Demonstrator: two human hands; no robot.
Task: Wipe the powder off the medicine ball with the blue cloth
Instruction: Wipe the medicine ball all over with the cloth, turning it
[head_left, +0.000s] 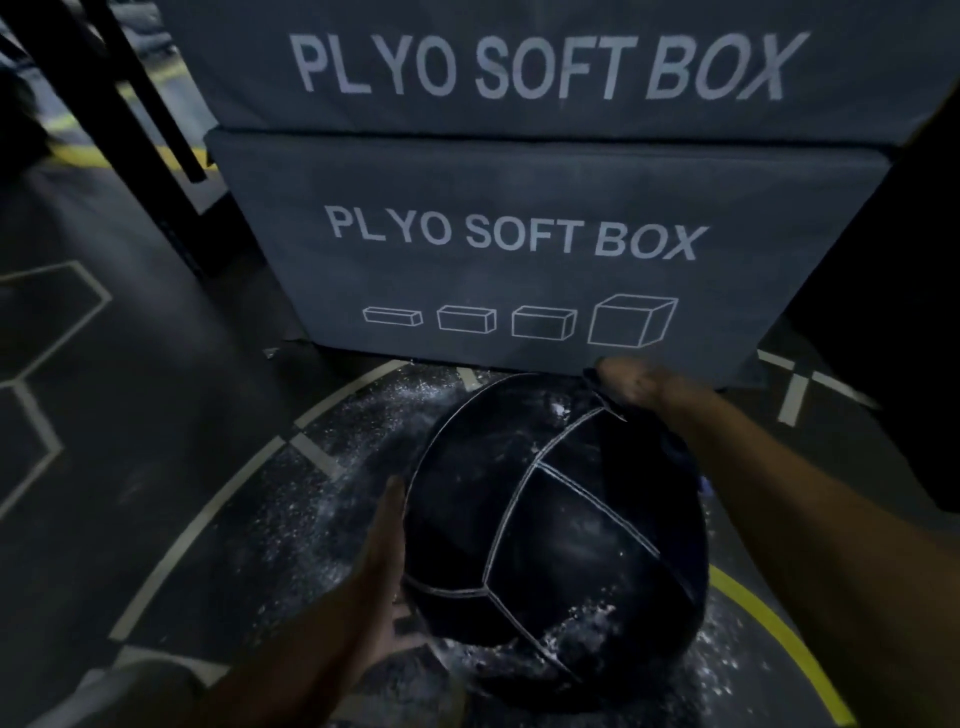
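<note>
A black medicine ball (550, 525) with pale seams rests on the floor in the lower middle of the head view. White powder clings to its top and its lower right side. My left hand (382, 566) lies flat against the ball's left side, fingers apart. My right hand (641, 384) presses on the ball's far upper right, closed on the dark blue cloth (675, 447), which hangs down the ball's right side and is mostly hidden by my forearm.
Two stacked grey boxes (519, 260) marked PLYO SOFT BOX stand right behind the ball. Spilled powder (332, 499) dusts the dark floor around it. A black rack post (130, 93) rises at the upper left. Yellow and white lines cross the floor.
</note>
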